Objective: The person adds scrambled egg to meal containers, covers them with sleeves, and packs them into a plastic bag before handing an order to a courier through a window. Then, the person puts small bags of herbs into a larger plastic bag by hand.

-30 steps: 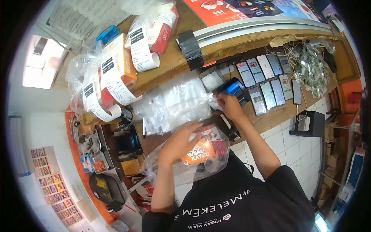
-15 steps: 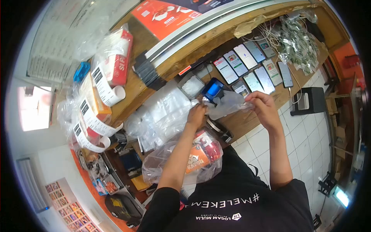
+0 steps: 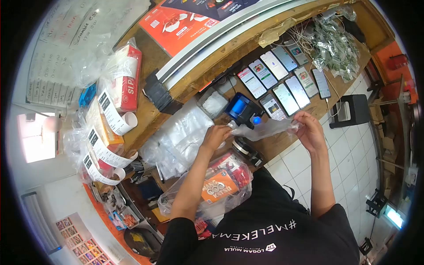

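A strip of clear plastic bag [image 3: 269,131] is stretched between my two hands over the wooden counter. My left hand [image 3: 216,136] pinches its left end near the stack of clear plastic bags [image 3: 179,128]. At the other end my right hand [image 3: 310,132] has thumb and fingers closed on the plastic, just beyond the counter edge. Below my left forearm, against my body, sits a filled clear bag [image 3: 240,194] with an orange card [image 3: 220,187] and red packaging inside. A roll of tape [image 3: 240,145] lies beside the bag strip.
Several phones [image 3: 286,99] lie in rows behind my hands. A small blue-lit device [image 3: 242,108] and a plastic tub [image 3: 213,104] stand left of them. Silvery packets [image 3: 338,53] are heaped far right. Packed orders with receipts [image 3: 99,148] sit on the raised ledge at left.
The plastic between my hands is drawn out longer and narrower. My left hand has shifted slightly left, my right hand slightly right and down. More of the orange card shows.
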Available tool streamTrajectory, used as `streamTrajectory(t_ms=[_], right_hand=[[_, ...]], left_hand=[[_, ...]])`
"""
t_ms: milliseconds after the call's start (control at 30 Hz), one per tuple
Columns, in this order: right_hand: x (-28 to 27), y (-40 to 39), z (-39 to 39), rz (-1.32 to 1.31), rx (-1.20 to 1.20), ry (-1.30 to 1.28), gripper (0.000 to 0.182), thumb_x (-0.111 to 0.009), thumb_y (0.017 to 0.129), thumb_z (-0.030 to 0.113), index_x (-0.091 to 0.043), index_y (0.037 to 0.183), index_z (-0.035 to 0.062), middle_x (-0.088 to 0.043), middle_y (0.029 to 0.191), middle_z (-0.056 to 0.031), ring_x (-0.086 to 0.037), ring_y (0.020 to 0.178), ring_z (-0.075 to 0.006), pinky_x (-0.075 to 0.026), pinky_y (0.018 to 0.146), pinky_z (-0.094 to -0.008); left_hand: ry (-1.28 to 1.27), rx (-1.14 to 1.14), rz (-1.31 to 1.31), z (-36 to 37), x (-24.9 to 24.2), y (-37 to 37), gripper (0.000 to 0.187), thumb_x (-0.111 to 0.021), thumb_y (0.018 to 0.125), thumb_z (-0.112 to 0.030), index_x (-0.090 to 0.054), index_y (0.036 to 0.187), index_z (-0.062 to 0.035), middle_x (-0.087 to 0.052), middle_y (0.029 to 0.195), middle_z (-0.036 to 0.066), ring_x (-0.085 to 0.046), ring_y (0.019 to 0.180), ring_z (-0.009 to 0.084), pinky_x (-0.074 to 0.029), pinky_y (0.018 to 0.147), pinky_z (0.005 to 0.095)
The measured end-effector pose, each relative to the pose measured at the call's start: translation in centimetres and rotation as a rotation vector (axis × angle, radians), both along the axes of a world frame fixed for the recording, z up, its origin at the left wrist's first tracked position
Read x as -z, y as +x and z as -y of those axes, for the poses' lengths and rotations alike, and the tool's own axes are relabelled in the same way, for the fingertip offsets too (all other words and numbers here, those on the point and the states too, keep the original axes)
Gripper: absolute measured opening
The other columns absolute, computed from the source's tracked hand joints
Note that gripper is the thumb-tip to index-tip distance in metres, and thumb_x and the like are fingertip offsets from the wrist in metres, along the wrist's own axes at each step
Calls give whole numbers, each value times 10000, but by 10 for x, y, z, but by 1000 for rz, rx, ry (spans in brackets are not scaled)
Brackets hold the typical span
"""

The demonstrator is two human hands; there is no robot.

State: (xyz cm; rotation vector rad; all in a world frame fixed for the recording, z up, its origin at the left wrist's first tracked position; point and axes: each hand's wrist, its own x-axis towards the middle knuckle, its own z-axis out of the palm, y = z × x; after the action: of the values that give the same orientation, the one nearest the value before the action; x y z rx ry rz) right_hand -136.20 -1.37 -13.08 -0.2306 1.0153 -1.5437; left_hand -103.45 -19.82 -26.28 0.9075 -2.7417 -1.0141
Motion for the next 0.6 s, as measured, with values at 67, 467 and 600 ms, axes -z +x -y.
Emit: streamTrajectory(t_ms=[67,467,600], right_hand=[[0,-2,3,-15,-23,1,124,-554,950,75,-660,977,18,-686,942,-76,-633,819,-147,-533,778,-317],[9,10,22,-316,-264,63,83,-629,906,45,-666,964,0,-684,842,-71,-678,921,-177,-532,868,-351],[-8,54,50,-778,-258,45,229,-732,890,161,-676,1042,-1,-688,996,-116,-670,1047,-242,-522,927,-401]], left_hand=[[-18,-9,5,2,-1,-1,213,-704,876,-140,-759,1074,-84,-736,1065,150,-706,933,347,-561,797,440],[190,-516,-330,16,-61,2,166,-681,950,-82,-755,1075,0,-768,1031,123,-734,898,222,-574,807,316],[499,-567,-432,7,-84,6,148,-706,958,-82,-750,1052,24,-760,997,88,-688,926,123,-551,857,294]])
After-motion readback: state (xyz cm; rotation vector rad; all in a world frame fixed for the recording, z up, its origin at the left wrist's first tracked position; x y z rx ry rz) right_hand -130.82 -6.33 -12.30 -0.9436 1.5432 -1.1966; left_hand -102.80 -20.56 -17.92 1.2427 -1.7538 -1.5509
